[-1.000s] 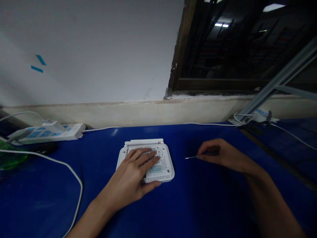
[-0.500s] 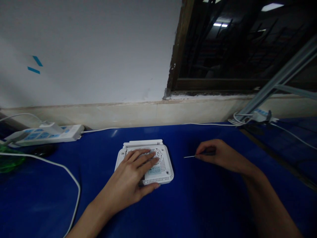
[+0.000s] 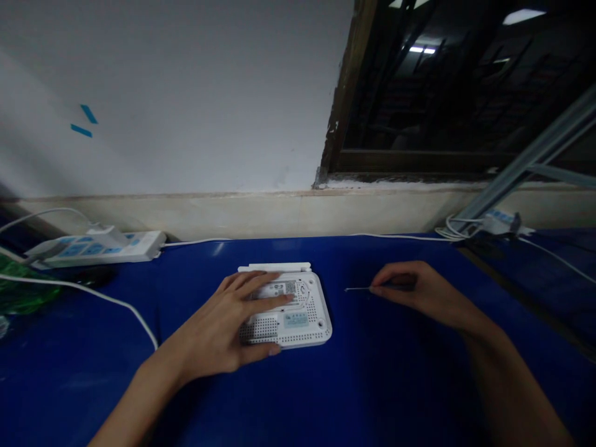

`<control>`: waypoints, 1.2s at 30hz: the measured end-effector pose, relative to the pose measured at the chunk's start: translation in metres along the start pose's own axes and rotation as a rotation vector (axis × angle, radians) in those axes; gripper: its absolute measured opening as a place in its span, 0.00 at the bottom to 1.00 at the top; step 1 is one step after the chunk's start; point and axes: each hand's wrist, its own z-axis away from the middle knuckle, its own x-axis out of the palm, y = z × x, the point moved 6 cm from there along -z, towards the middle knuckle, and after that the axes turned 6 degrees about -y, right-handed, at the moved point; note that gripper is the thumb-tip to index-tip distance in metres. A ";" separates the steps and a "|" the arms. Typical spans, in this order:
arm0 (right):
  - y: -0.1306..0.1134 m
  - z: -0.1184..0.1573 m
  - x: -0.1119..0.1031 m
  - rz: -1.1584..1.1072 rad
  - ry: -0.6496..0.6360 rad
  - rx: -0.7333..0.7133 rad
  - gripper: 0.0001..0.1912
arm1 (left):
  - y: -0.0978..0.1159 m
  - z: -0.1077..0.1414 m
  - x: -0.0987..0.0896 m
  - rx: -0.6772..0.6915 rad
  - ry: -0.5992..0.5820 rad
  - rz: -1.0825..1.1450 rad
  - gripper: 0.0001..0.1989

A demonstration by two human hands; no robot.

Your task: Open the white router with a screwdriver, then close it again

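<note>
A white router lies underside up on the blue table, its vent holes and printed labels showing and a folded white antenna along its far edge. My left hand rests over the router's left part with fingers spread, the thumb by the near edge; it covers that side. Off to the right, my right hand pinches a thin screwdriver just above the table. Its metal shaft points left toward the router without touching it. Most of the handle is hidden in my fingers.
A white power strip with a plug stands at the back left, near a green plastic bag and a loose white cable. At the back right are another socket block and a slanted metal frame. The wall bounds the table.
My left hand has slid left on the router, uncovering more of its labels and vents. My right hand still holds the screwdriver in about the same place. The view has shifted slightly.
</note>
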 end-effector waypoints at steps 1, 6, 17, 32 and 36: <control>-0.001 0.000 -0.001 -0.001 0.023 0.000 0.12 | -0.001 -0.001 0.000 -0.025 0.006 -0.012 0.35; -0.014 -0.001 0.003 -0.050 0.126 -0.029 0.14 | -0.003 -0.007 -0.004 -0.267 0.160 -0.090 0.26; -0.049 -0.015 0.053 -0.143 0.029 -0.082 0.11 | -0.012 -0.003 0.006 -0.219 0.221 -0.095 0.51; -0.033 -0.021 0.054 -0.112 -0.022 -0.047 0.10 | -0.014 -0.004 0.014 -0.125 0.165 0.019 0.54; -0.030 -0.023 0.057 -0.123 -0.029 -0.043 0.10 | -0.013 -0.004 0.015 -0.131 0.165 0.011 0.52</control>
